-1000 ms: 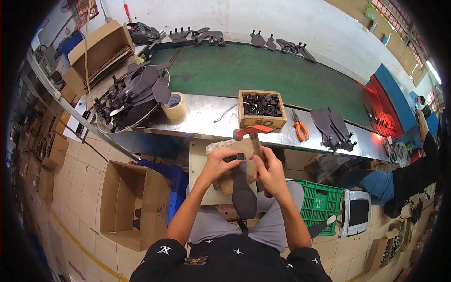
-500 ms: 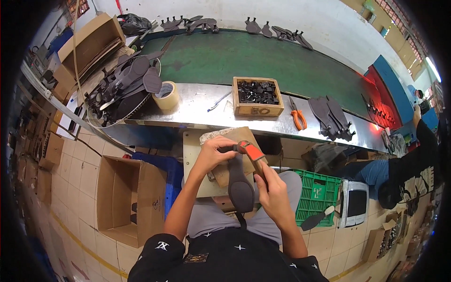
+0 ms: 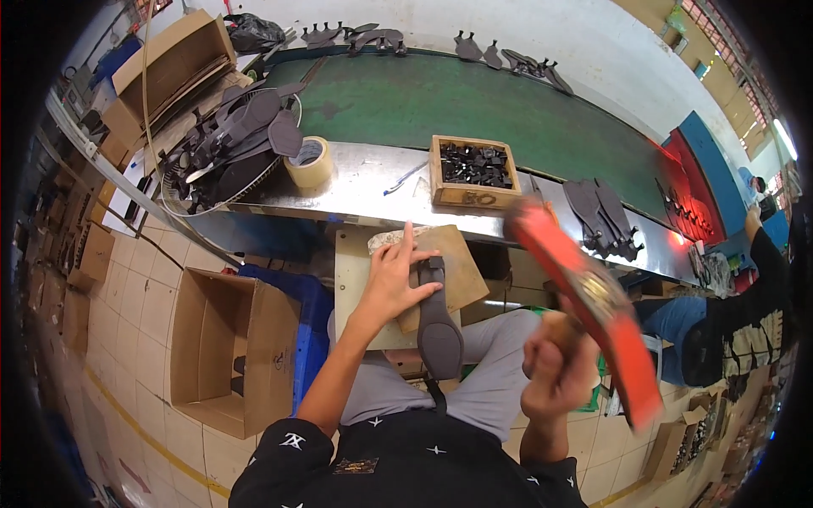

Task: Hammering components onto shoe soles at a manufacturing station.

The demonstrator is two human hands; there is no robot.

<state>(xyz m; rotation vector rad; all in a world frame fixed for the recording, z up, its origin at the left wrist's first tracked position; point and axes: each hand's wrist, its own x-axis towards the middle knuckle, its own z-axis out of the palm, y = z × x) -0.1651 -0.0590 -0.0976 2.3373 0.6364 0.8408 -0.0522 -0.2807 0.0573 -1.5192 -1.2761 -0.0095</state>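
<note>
A dark shoe sole (image 3: 440,334) lies with its narrow end on a tan board (image 3: 461,267) and its broad end out over my lap. A small black heel piece (image 3: 436,263) sits at the narrow end. My left hand (image 3: 396,279) steadies that end, thumb and a finger against its edge, the index finger stretched away. On the right, my right hand (image 3: 555,364) is closed round the handle of a hammer (image 3: 593,296) with a red head. The hammer is raised close to the camera, blurred, and apart from the sole.
On the metal ledge stand a wooden box (image 3: 474,199) of small black pieces, a tape roll (image 3: 310,165) and several soles (image 3: 597,212). A wire basket (image 3: 224,206) holds more soles. Behind runs a green belt (image 3: 406,93). A cardboard box (image 3: 212,339) stands at left; another person (image 3: 707,326) is at right.
My right hand has lifted the hammer from the heel end, up and to the right. My left fingers have spread from a pinch at the narrow end to the sole's edge.
</note>
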